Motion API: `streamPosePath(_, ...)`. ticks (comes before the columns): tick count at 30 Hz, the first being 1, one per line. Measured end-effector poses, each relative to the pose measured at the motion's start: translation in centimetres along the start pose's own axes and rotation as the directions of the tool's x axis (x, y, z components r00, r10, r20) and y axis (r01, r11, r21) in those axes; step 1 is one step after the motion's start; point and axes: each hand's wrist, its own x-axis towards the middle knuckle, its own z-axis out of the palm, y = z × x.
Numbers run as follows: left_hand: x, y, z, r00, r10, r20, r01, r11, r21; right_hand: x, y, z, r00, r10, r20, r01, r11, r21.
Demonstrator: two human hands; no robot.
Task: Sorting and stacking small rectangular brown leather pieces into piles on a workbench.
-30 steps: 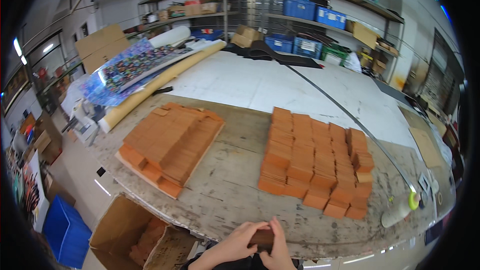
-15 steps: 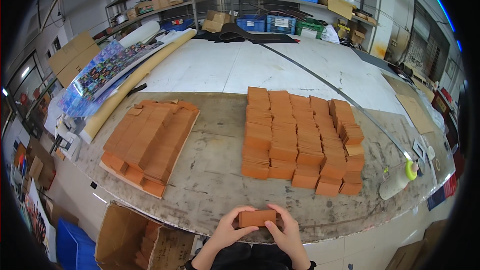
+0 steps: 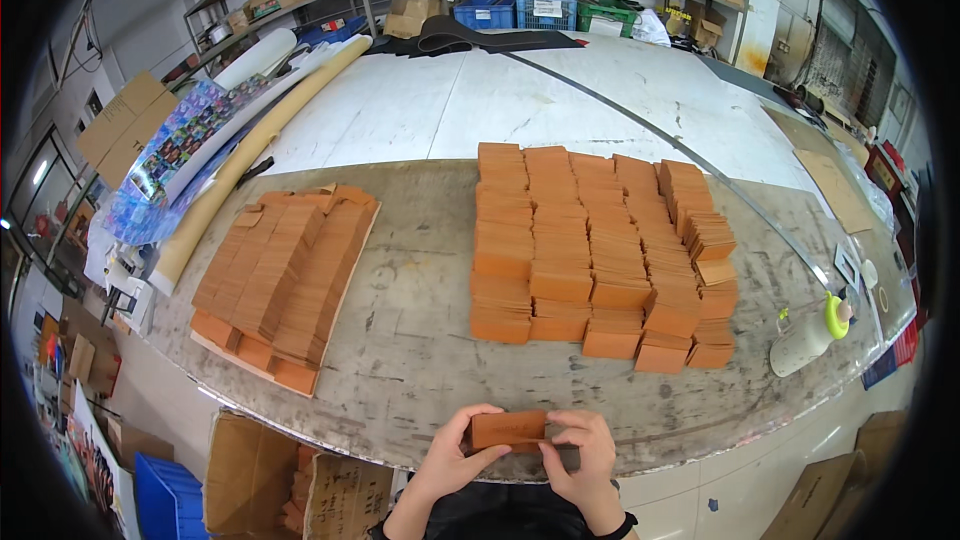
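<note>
At the table's front edge, my left hand (image 3: 452, 458) and my right hand (image 3: 585, 455) hold a small rectangular orange-brown leather-like piece (image 3: 507, 428) between them. My left fingers and thumb pinch its left end. The right thumb and fingers grip the right end, where a lower layer or flap stands slightly apart. Beyond my hands, to the right, similar pieces stand packed in a large block of several rows (image 3: 560, 250). Further left, a second pile (image 3: 270, 275) of such pieces lies in long leaning rows on a thin pale board.
An open cardboard box (image 3: 240, 470) with orange-brown pieces inside stands below the table's front left. Rolled sheets (image 3: 270, 125) lie at the far left. A long metal strip (image 3: 680, 145) crosses the right side, near a bottle with a yellow-green top (image 3: 800, 345).
The piece has tilted and its lower layer now parts from the front at the right end. My right fingers have shifted on it. The view has tipped downward a little.
</note>
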Motion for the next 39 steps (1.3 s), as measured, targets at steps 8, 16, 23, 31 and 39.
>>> streamPosePath(8, -0.2, -0.2, 0.1, 0.999, 0.038, 0.002, -0.038, 0.999, -0.023, 1.2, -1.4, -0.6, 0.988, -0.017, 0.157, 0.045, 0.983, -0.178)
streamPosePath(16, -0.1, -0.4, 0.3, 0.999, 0.041, -0.01, -0.041, 0.999, -0.005, 0.0, -1.1, 0.5, 0.99, -0.139, 0.011, 0.137, 0.958, -0.25)
streamPosePath(23, -0.3, -0.5, 0.2, 1.0, 0.016, -0.006, -0.017, 0.999, -0.04, -1.7, -2.0, 0.5, 0.999, 0.038, 0.0, -0.038, 0.999, -0.019)
streamPosePath(31, -0.4, -0.4, -0.3, 0.999, 0.005, 0.035, -0.004, 0.999, -0.034, 0.0, -1.9, 0.9, 0.988, -0.05, 0.147, 0.097, 0.939, -0.331)
streamPosePath(39, -0.3, -1.0, -0.2, 0.998, 0.037, 0.052, -0.034, 0.998, -0.052, -2.3, -0.9, 1.3, 1.0, -0.01, 0.025, 0.012, 0.997, -0.079)
